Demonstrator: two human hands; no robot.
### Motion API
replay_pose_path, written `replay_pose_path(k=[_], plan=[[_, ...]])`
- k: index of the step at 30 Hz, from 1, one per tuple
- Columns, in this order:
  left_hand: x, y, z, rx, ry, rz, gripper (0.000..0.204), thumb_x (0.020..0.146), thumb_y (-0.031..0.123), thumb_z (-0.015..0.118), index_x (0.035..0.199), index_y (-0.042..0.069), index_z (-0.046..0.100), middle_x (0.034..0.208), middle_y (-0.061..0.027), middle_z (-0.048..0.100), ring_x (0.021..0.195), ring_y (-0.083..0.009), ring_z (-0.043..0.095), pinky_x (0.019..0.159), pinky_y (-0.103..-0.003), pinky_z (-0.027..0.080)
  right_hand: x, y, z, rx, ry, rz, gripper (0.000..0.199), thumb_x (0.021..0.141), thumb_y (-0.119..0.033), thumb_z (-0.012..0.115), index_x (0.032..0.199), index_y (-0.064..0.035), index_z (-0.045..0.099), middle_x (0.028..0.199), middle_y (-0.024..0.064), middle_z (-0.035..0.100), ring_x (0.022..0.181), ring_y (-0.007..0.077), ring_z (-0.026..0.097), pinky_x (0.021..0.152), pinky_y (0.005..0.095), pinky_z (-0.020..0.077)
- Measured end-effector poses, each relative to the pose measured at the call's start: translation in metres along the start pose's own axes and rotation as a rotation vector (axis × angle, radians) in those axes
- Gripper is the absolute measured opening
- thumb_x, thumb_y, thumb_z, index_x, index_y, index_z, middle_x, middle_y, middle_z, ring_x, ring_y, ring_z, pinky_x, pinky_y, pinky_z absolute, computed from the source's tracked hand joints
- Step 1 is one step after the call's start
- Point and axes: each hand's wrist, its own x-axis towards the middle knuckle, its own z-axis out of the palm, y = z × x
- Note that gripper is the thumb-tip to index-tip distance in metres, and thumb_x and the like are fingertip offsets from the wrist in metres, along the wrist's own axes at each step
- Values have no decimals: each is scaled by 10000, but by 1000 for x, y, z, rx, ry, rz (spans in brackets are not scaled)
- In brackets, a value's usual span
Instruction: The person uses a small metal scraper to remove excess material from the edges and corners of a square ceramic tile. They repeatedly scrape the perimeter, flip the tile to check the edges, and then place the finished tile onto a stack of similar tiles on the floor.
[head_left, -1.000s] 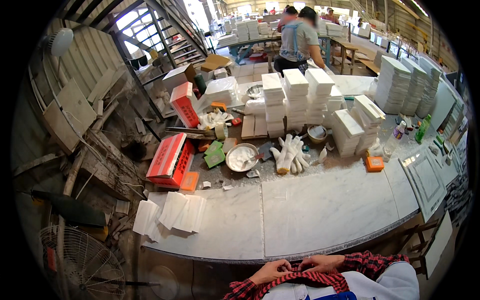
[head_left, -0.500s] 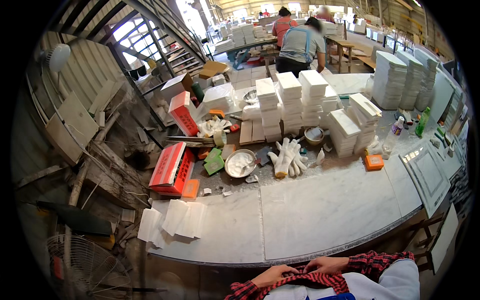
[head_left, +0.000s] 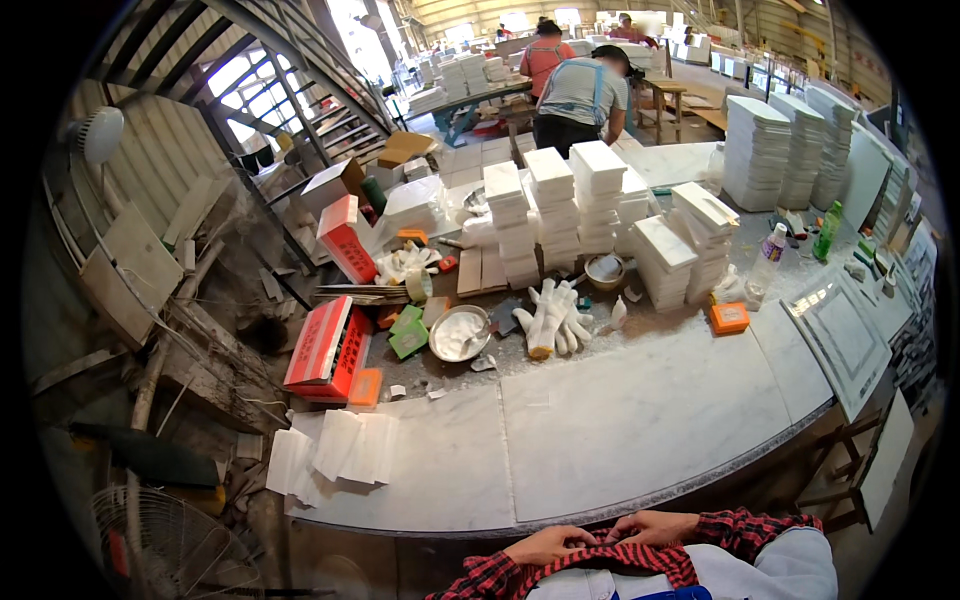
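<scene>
At the lower edge, close to my body, both hands hold a red-and-black checked cloth [head_left: 625, 567]. My left hand [head_left: 548, 545] is closed on the cloth's upper left part, fingers bent inward. A short way to the right, my right hand [head_left: 655, 527] pinches the same cloth along its top edge; the fingertips are partly hidden. Just beyond the hands lies the front edge of a workbench topped with white marble slabs [head_left: 650, 420]. Farther back on it rest white work gloves [head_left: 545, 318] and a bowl of white powder [head_left: 460, 333].
Thin white sheets [head_left: 350, 447] lie at the bench's left end, near a red box [head_left: 325, 345]. Stacked white tiles [head_left: 597, 195] stand behind. An orange box [head_left: 729, 318] and bottles [head_left: 768, 252] are at right. A wire fan [head_left: 170, 545] stands lower left. People [head_left: 582, 100] work beyond.
The view has turned slightly, so the bench and its things sit a little farther left. Both hands stay on the checked cloth with hardly any movement.
</scene>
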Motion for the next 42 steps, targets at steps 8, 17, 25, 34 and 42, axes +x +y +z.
replay_pose_path(k=[8,17,25,34,42], plan=[[14,15,4,11,-38,-11,404,936,314,649,1257,69,640,988,8,588,907,-89,512,824,-240,428,-5,15,-3,-136,95,-60,423,942,-326,671,1225,-15,626,1121,33,659,1021,94,576,917,266,467],[8,23,9,-17,44,-20,327,954,248,625,1206,42,653,1058,-67,666,961,-134,575,866,-280,466,-10,5,-5,12,69,-50,429,929,-334,692,1204,-9,636,1093,29,653,1018,98,573,918,280,464],[4,12,9,24,43,-18,352,946,274,637,1206,37,661,1064,-76,678,959,-140,589,863,-281,471,7,23,12,-198,200,-193,411,922,-338,695,1167,-10,664,1093,55,662,1026,120,577,934,288,457],[-4,5,18,-102,40,-34,402,935,281,662,1263,49,647,1065,-67,671,958,-117,580,863,-264,466,-5,18,17,-170,218,-203,433,912,-353,703,1161,-2,667,1092,99,664,1023,167,593,925,308,464],[-6,3,21,-10,41,-63,434,930,329,680,1269,60,653,1065,-37,663,941,-105,572,847,-258,465,-3,29,28,-198,282,-221,407,902,-331,718,1162,-22,672,1098,107,660,1045,186,606,919,323,474]])
